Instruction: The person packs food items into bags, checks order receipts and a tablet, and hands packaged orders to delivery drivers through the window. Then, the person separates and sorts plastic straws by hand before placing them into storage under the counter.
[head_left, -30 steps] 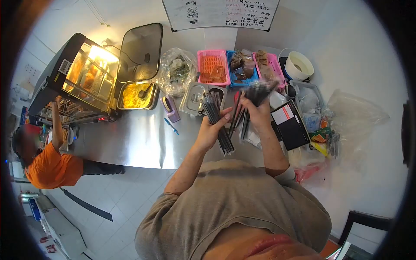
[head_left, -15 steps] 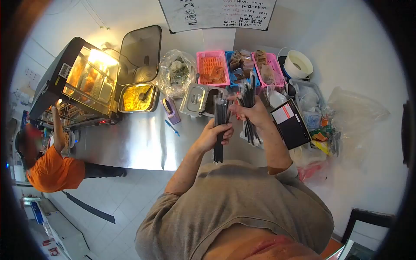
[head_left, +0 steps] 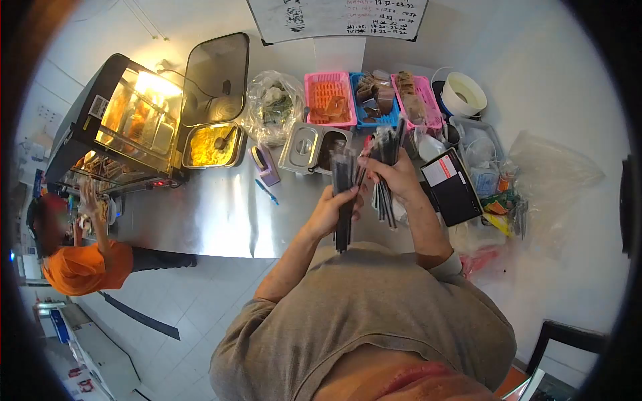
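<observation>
My left hand [head_left: 329, 212] is closed around a bundle of long thin black sticks [head_left: 343, 234], which stand nearly upright. Their upper ends look wrapped in clear plastic. Close beside it, my right hand [head_left: 400, 177] grips a second bundle of similar black sticks [head_left: 384, 204], tilted and fanned out above and below the fist. The fingers of my right hand reach toward the top of the left bundle; whether they touch it I cannot tell. Both bundles are above the front of the steel counter [head_left: 294, 200]. What exactly the sticks are is too small to make out.
Behind my hands are a two-section steel container [head_left: 302, 148], a pink basket [head_left: 330, 121], a blue basket [head_left: 373, 119] and a black tablet [head_left: 457, 200]. A yellow food tray [head_left: 212, 148] and heated display case [head_left: 127, 127] stand left. Another person [head_left: 93, 267] stands far left.
Both hands keep their bundles. The right bundle has tilted and its lower ends have spread slightly; the left bundle has moved slightly right. The other person's arms have changed position by the display case.
</observation>
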`<state>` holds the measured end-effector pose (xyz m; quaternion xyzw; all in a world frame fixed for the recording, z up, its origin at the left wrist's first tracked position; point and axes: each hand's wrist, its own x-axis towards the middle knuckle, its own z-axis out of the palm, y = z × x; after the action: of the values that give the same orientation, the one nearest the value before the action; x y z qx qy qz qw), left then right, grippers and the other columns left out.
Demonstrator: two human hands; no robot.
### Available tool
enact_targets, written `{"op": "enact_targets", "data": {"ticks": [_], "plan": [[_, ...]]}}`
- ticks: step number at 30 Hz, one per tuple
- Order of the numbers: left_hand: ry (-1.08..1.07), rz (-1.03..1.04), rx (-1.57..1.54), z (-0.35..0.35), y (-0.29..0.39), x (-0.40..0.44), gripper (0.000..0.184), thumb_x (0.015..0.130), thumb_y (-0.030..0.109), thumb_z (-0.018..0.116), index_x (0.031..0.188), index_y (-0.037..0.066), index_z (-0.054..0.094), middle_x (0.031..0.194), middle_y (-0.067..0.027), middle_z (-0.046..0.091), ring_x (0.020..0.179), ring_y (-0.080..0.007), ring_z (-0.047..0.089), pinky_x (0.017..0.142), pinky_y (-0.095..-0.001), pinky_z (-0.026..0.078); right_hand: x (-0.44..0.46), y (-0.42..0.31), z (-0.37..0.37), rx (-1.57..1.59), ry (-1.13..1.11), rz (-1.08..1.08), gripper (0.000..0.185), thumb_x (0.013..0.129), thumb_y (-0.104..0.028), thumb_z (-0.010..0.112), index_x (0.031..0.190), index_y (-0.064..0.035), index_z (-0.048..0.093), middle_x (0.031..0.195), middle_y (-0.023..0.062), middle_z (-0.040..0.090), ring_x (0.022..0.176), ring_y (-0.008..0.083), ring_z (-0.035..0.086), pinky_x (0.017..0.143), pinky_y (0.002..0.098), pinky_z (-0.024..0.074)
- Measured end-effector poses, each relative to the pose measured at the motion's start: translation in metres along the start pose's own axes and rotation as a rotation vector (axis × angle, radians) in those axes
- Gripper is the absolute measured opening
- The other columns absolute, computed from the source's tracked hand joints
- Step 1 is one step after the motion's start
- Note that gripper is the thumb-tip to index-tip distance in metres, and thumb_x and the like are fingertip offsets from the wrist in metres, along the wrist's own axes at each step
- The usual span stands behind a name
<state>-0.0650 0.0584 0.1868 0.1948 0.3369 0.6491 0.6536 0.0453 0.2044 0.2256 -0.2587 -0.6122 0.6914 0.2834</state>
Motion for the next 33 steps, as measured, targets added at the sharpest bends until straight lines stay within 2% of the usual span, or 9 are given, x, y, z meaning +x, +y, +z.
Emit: {"op": "enact_targets", "data": {"ticks": [3,6,9,13,15,18,24,26,33], "plan": [[0.317,0.154,-0.177,0.023,0.010,0.006,0.034,0.095,0.020,0.056,0.125,0.002,0.054,0.076,-0.0016,0.051,0.067,-0.0104,0.052,0.058,-0.0271,0.048,0.008,0.012,0.005,0.220,0.179,-0.097,0.012,0.086,-0.013,0.067,0.090,-0.0025,0.061,0.071,0.0032,0.061,0.050,0.0080,0.052,0.046,0.0237,0.0399],[0.306,0.156,-0.023,-0.002,0.002,0.006,0.047,0.095,0.019,0.056,0.139,0.007,0.043,0.073,-0.0009,0.050,0.068,-0.0113,0.053,0.061,-0.0284,0.051,0.005,-0.007,0.000,0.448,0.375,0.004,0.007,0.088,-0.009,0.063,0.091,-0.0037,0.059,0.071,0.0040,0.058,0.051,0.0095,0.053,0.045,0.0248,0.0414],[0.234,0.157,-0.060,-0.002,0.001,0.000,0.037,0.096,0.019,0.055,0.130,0.008,0.048,0.074,-0.0017,0.052,0.063,-0.0109,0.053,0.055,-0.0266,0.048,0.013,-0.002,-0.036,0.221,0.036,-0.003,0.016,0.084,-0.010,0.068,0.096,-0.0031,0.061,0.065,0.0029,0.055,0.047,0.0094,0.050,0.043,0.0244,0.0390],[0.246,0.119,0.008,0.003,0.000,-0.004,0.018,0.095,0.016,0.058,0.109,0.008,0.051,0.075,-0.0029,0.055,0.056,-0.0099,0.050,0.046,-0.0249,0.043,0.002,-0.017,-0.006,-0.043,-0.170,0.204,0.031,0.077,-0.011,0.078,0.101,-0.0013,0.062,0.062,0.0023,0.056,0.043,0.0084,0.047,0.042,0.0232,0.0345],[0.250,0.128,0.024,0.007,-0.002,-0.001,0.015,0.094,0.015,0.060,0.100,0.007,0.049,0.075,-0.0033,0.057,0.053,-0.0091,0.049,0.042,-0.0245,0.040,-0.001,-0.015,0.008,-0.066,-0.142,0.239,0.029,0.076,-0.013,0.079,0.098,-0.0019,0.062,0.060,0.0019,0.057,0.043,0.0078,0.048,0.041,0.0227,0.0341],[0.159,0.159,0.174,0.007,0.000,-0.001,0.023,0.093,0.017,0.061,0.108,0.005,0.050,0.077,-0.0029,0.056,0.058,-0.0082,0.050,0.044,-0.0222,0.039,-0.002,-0.005,0.014,-0.056,-0.154,0.260,0.026,0.074,-0.015,0.080,0.089,-0.0039,0.062,0.056,0.0007,0.057,0.042,0.0079,0.050,0.039,0.0219,0.0352],[0.207,0.178,0.285,0.012,-0.005,0.000,0.026,0.092,0.017,0.062,0.113,0.003,0.054,0.090,-0.0043,0.059,0.073,-0.0098,0.057,0.055,-0.0251,0.050,-0.002,0.012,0.011,-0.019,-0.133,0.286,0.018,0.076,-0.012,0.077,0.082,-0.0034,0.062,0.060,0.0026,0.059,0.044,0.0091,0.053,0.040,0.0226,0.0391],[0.198,0.130,0.049,0.013,-0.003,-0.004,0.027,0.092,0.018,0.062,0.114,0.004,0.055,0.091,-0.0039,0.060,0.080,-0.0105,0.057,0.062,-0.0281,0.054,-0.001,0.015,0.009,-0.029,-0.122,0.257,0.015,0.078,-0.011,0.075,0.080,-0.0036,0.062,0.062,0.0035,0.061,0.046,0.0096,0.055,0.041,0.0228,0.0402],[0.336,0.176,-0.014,-0.011,-0.022,-0.002,0.022,0.093,0.019,0.060,0.109,0.004,0.061,0.098,-0.0059,0.062,0.085,-0.0126,0.061,0.071,-0.0360,0.060,-0.007,0.019,0.010,0.122,0.013,0.117,0.018,0.080,-0.009,0.072,0.094,-0.0040,0.062,0.076,0.0053,0.065,0.066,0.0112,0.061,0.055,0.0260,0.0483]]}}
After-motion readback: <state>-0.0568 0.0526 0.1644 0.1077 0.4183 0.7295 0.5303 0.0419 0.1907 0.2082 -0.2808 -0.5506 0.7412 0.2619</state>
